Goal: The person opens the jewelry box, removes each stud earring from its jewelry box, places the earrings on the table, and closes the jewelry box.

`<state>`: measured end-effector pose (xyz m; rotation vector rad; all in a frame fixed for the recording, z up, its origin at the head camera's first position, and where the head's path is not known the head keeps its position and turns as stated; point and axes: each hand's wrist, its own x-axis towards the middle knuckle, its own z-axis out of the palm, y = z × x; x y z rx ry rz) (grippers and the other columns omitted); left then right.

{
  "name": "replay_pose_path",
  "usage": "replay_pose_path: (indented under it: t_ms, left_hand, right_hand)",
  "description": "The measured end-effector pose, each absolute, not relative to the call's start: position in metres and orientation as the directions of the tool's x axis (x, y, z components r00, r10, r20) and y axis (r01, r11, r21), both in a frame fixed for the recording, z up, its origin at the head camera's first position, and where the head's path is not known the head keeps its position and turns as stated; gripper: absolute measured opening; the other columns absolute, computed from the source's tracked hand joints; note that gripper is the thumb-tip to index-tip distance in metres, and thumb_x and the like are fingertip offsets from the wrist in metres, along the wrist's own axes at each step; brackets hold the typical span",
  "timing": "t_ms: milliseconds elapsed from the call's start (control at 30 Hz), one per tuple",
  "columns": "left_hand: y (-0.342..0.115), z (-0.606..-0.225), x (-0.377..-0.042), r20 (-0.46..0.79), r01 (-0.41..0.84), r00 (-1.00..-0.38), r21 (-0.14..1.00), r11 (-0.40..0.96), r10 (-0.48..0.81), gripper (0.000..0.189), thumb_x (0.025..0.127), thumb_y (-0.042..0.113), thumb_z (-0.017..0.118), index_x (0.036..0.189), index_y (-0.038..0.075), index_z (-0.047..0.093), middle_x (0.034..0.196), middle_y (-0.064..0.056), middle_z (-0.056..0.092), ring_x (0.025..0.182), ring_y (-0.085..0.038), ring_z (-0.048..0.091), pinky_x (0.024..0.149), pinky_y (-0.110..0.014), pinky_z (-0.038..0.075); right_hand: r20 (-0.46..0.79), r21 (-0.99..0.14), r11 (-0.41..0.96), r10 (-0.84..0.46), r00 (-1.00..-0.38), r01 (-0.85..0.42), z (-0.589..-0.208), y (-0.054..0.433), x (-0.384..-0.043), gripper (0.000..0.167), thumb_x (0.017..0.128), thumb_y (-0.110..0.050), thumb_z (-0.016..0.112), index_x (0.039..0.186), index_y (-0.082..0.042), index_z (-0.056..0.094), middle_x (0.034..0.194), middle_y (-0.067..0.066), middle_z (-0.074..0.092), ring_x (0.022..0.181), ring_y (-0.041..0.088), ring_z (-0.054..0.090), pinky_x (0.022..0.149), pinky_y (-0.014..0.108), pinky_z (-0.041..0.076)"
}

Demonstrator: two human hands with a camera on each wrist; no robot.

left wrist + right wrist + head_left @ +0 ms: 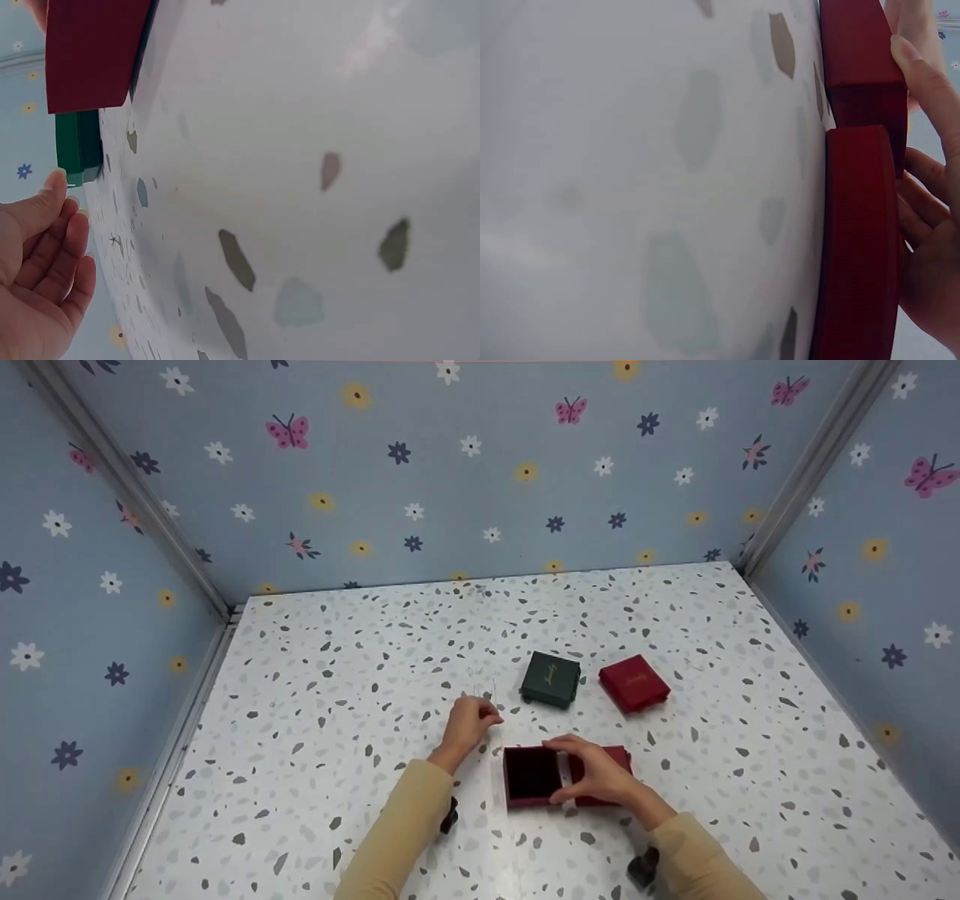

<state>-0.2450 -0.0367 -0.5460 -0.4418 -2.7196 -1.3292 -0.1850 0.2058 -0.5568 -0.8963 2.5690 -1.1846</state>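
Observation:
An opened red jewelry box point(532, 801) with a dark lining lies on the table, its lid folded out to the right and a pale strip between the halves. My right hand point(596, 771) grips the box across its middle, thumb on the near side and fingers on the far side. To the left of the box, my left hand point(469, 724) has thumb and fingertips drawn together. In the left wrist view, a tiny thin silvery piece point(73, 184) shows at those fingertips; its kind is too small to tell.
Behind the hands lie a closed green box point(551, 680) with gold lettering and a closed red box point(634, 684). Faint thin lines point(480, 688) show just beyond the left hand. Flower-patterned panels point(480, 480) enclose the speckled table point(315, 675) at the back and sides.

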Motion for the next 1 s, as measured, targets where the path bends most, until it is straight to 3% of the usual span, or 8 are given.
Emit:
replay_pose_path:
  t_ms: [367,1000]
  left_hand:
    - [-0.034,-0.548,-0.258,0.143,0.207,-0.978,0.706,0.677,0.150,0.006,0.073,0.005,0.069,0.068,0.003,0.067,0.066,-0.003,0.062,0.062,-0.014,0.054,0.062,-0.027,0.045]
    - [-0.034,-0.555,-0.266,0.127,0.169,-0.986,0.691,0.703,0.112,0.006,0.071,0.002,0.068,0.065,0.003,0.066,0.067,-0.004,0.062,0.060,-0.016,0.054,0.059,-0.029,0.046]
  right_hand:
    - [0.095,-0.729,0.509,-0.586,-0.805,-0.457,-0.557,0.206,-0.184,0.084,0.056,-0.050,0.076,0.125,-0.009,0.050,0.121,-0.002,0.049,0.109,0.014,0.045,0.092,0.037,0.037]
    - [0.088,-0.737,0.512,-0.575,-0.813,-0.442,-0.558,0.206,-0.183,0.084,0.056,-0.049,0.076,0.126,-0.011,0.049,0.121,-0.001,0.049,0.110,0.016,0.045,0.093,0.038,0.037]
